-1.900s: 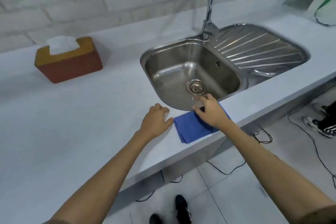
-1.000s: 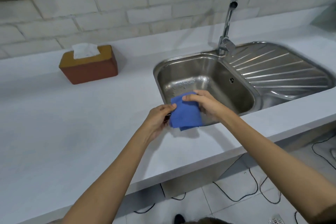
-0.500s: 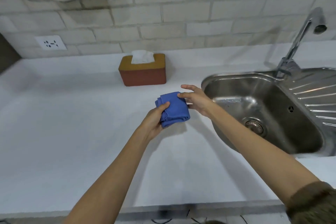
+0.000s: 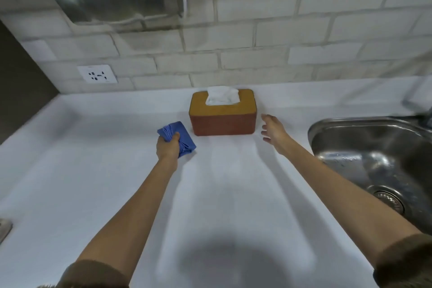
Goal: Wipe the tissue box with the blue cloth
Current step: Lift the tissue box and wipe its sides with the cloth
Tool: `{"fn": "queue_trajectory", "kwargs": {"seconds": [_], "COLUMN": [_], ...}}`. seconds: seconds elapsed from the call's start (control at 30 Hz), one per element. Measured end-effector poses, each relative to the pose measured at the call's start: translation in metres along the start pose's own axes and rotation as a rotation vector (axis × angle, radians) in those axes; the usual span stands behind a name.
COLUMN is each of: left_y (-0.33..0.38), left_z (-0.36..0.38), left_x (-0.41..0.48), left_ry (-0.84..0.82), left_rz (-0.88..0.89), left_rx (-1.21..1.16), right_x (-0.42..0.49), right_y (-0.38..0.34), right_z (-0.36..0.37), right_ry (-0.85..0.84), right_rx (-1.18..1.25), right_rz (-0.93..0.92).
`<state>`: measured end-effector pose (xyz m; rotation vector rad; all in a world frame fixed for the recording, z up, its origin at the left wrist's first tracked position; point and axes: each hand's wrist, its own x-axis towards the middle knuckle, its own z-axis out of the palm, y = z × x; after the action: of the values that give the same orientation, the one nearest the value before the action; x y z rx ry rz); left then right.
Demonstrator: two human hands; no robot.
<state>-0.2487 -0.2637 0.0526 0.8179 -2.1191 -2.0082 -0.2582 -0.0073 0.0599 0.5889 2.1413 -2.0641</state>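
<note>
— What's nearest to you?

— My left hand [image 4: 167,145], fingers curled tight around the bunched blue cloth [image 4: 178,138], just left of the tissue box [image 4: 223,113].

— And the other?

— My right hand [image 4: 273,129] has its fingers spread, empty, beside the box's right end. Beyond, the box sits on the counter [image 4: 93,170] near the brick wall [image 4: 257,54].

The white countertop [image 4: 93,182] carries the tissue box [image 4: 223,116], with a sink [image 4: 374,147] set in at right

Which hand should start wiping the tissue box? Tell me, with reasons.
The left hand: it is closed on the blue cloth, just off the tissue box's left end. The right hand is open and empty beside the box's right end, better placed to steady it.
</note>
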Motion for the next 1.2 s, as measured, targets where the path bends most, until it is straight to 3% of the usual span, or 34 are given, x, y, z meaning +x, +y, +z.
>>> {"fn": "queue_trajectory", "kwargs": {"seconds": [0.3, 0.63, 0.9, 1.2], "left_y": [0.013, 0.018, 0.009, 0.001], "left_z": [0.035, 0.057, 0.05, 0.027], "left_x": [0.068, 0.091, 0.07, 0.006], "left_ry": [0.09, -0.138, -0.17, -0.082], "left_rz": [0.094, 0.077, 0.157, 0.224], "left_rx": [0.173, 0.109, 0.19, 0.433], "right_x": [0.046, 0.06, 0.038, -0.031], "right_y": [0.001, 0.013, 0.022, 0.027], "right_z": [0.02, 0.026, 0.02, -0.009], "right_ry": [0.017, -0.094, -0.092, -0.115], "right_rx": [-0.061, -0.031, -0.06, -0.159], "right_rz": [-0.028, -0.109, -0.123, -0.053]}}
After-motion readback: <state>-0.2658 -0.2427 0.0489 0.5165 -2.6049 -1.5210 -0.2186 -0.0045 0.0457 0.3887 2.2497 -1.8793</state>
